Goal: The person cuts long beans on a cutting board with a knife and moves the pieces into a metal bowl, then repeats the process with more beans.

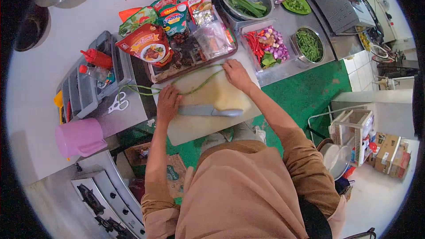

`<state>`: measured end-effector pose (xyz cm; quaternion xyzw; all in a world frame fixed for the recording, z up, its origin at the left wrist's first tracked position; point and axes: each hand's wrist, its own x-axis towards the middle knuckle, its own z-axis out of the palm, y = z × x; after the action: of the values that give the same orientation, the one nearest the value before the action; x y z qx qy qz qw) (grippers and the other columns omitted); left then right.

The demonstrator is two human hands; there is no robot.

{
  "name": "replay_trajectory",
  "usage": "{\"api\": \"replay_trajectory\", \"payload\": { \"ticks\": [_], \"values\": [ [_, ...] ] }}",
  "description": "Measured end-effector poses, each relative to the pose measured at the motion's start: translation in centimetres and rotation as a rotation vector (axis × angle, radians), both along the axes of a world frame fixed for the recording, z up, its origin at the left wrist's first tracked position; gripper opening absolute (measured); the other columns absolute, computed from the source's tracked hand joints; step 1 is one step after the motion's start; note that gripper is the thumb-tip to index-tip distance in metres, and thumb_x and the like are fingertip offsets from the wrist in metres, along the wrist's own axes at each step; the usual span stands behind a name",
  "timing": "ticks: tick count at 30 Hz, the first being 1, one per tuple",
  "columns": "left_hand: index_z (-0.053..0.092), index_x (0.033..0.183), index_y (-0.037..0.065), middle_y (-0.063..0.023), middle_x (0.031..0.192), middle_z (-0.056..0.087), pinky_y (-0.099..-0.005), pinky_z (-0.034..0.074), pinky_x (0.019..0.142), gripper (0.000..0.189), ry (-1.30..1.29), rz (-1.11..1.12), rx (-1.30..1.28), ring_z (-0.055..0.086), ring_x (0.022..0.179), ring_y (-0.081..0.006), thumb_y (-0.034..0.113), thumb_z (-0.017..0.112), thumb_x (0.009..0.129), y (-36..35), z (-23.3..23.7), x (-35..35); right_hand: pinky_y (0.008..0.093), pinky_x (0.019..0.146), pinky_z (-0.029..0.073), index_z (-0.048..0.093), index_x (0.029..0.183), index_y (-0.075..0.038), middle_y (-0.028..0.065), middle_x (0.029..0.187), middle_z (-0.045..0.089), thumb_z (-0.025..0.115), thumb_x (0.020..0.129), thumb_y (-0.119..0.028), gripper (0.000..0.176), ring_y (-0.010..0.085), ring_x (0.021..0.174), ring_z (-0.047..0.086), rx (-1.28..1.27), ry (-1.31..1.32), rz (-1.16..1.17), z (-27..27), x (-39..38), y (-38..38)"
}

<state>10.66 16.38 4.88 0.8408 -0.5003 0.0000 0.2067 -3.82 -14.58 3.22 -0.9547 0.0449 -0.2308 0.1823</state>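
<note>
Long thin green beans [200,86] stretch across the upper part of a pale cutting board [183,130]. My left hand [169,102] is closed around them near the board's left edge, and their ends stick out to the left. At the upper right of the board, my right hand [235,74] pinches the other end of the beans. Below both hands a knife with a grey handle [228,112] lies flat on the board, its blade pointing left toward my left hand.
A tray [195,67] with seasoning packets stands behind the board. To the right are a box of chilies and shallots [267,46], cut beans in a bowl [309,44] and a metal bowl [248,0]. White scissors [118,102], a pink jug [79,137] and a stove [104,201] are left.
</note>
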Motion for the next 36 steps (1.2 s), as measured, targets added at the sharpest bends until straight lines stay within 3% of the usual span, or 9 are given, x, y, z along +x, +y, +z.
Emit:
{"api": "replay_trajectory", "payload": {
  "ticks": [4,6,12,15,21,24,27,34,36],
  "values": [
    [0.064,0.103,0.003,-0.0165,0.116,0.061,-0.0494,0.033,0.109,0.025,-0.090,-0.026,0.072,0.051,0.120,-0.0359,0.024,0.059,0.090,2.5,-0.1,1.5,0.0427,0.082,0.046,0.059,0.097,-0.003,0.0147,0.089,0.056,0.058,0.073,-0.004,0.024,0.0324,0.094,0.055,-0.056,0.117,-0.021,0.6,0.3,0.6],
    [0.062,0.104,0.004,-0.0138,0.096,0.063,-0.0471,0.042,0.098,0.025,-0.045,-0.061,0.121,0.059,0.103,-0.0323,0.020,0.065,0.086,3.6,0.2,2.1,0.0413,0.079,0.047,0.060,0.095,-0.003,0.0134,0.087,0.056,0.057,0.073,-0.005,0.022,0.0313,0.094,0.055,-0.120,0.066,0.016,0.6,0.3,0.6],
    [0.065,0.111,0.012,-0.0110,0.084,0.062,-0.0449,0.048,0.074,0.027,0.018,0.044,0.141,0.061,0.083,-0.0308,0.023,0.066,0.086,5.9,6.1,1.5,0.0411,0.082,0.048,0.064,0.092,-0.002,0.0129,0.090,0.057,0.057,0.078,-0.007,0.017,0.0303,0.094,0.056,-0.108,0.138,0.015,0.5,-1.0,-0.4],
    [0.066,0.115,0.014,-0.0110,0.084,0.062,-0.0442,0.048,0.075,0.030,-0.009,0.042,0.259,0.061,0.084,-0.0301,0.024,0.065,0.086,6.3,7.7,1.3,0.0412,0.084,0.049,0.065,0.091,-0.001,0.0130,0.090,0.057,0.058,0.078,-0.008,0.017,0.0311,0.093,0.056,-0.025,0.179,0.025,-0.2,-1.7,-0.7],
    [0.064,0.114,0.014,-0.0132,0.091,0.061,-0.0460,0.048,0.074,0.027,-0.020,-0.002,0.199,0.060,0.083,-0.0350,0.018,0.060,0.087,5.4,1.8,1.3,0.0416,0.089,0.047,0.066,0.101,-0.002,0.0139,0.102,0.061,0.060,0.073,-0.003,0.029,0.0321,0.100,0.056,0.035,0.180,0.018,0.0,-2.1,-0.5],
    [0.061,0.123,0.016,-0.0102,0.095,0.059,-0.0433,0.047,0.075,0.036,-0.036,-0.039,0.276,0.059,0.088,-0.0304,0.018,0.061,0.087,5.0,-0.3,2.2,0.0424,0.093,0.046,0.065,0.110,-0.003,0.0139,0.109,0.062,0.061,0.071,-0.002,0.038,0.0318,0.106,0.056,0.086,0.066,-0.011,2.4,-2.5,0.5],
    [0.062,0.120,0.015,-0.0107,0.096,0.059,-0.0440,0.047,0.078,0.034,-0.050,-0.018,0.320,0.058,0.091,-0.0313,0.015,0.059,0.087,3.7,2.1,1.9,0.0429,0.093,0.045,0.064,0.113,-0.002,0.0133,0.110,0.062,0.060,0.072,-0.002,0.041,0.0314,0.108,0.055,0.084,0.100,0.021,2.8,-3.1,1.5],
    [0.061,0.115,0.008,-0.0134,0.102,0.056,-0.0455,0.045,0.085,0.031,-0.119,-0.060,0.199,0.056,0.099,-0.0322,0.016,0.062,0.084,1.6,3.7,1.0,0.0438,0.090,0.046,0.064,0.108,-0.002,0.0169,0.102,0.062,0.061,0.075,-0.008,0.034,0.0329,0.101,0.058,0.194,0.095,-0.144,2.6,-4.9,3.8],
    [0.061,0.113,0.006,-0.0131,0.105,0.056,-0.0453,0.044,0.087,0.033,-0.036,-0.078,0.088,0.055,0.100,-0.0328,0.020,0.064,0.083,0.1,3.8,0.7,0.0444,0.086,0.047,0.065,0.102,-0.002,0.0165,0.092,0.061,0.060,0.079,-0.012,0.026,0.0327,0.094,0.059,0.116,0.172,0.037,2.7,-7.1,6.3]
  ]
}}
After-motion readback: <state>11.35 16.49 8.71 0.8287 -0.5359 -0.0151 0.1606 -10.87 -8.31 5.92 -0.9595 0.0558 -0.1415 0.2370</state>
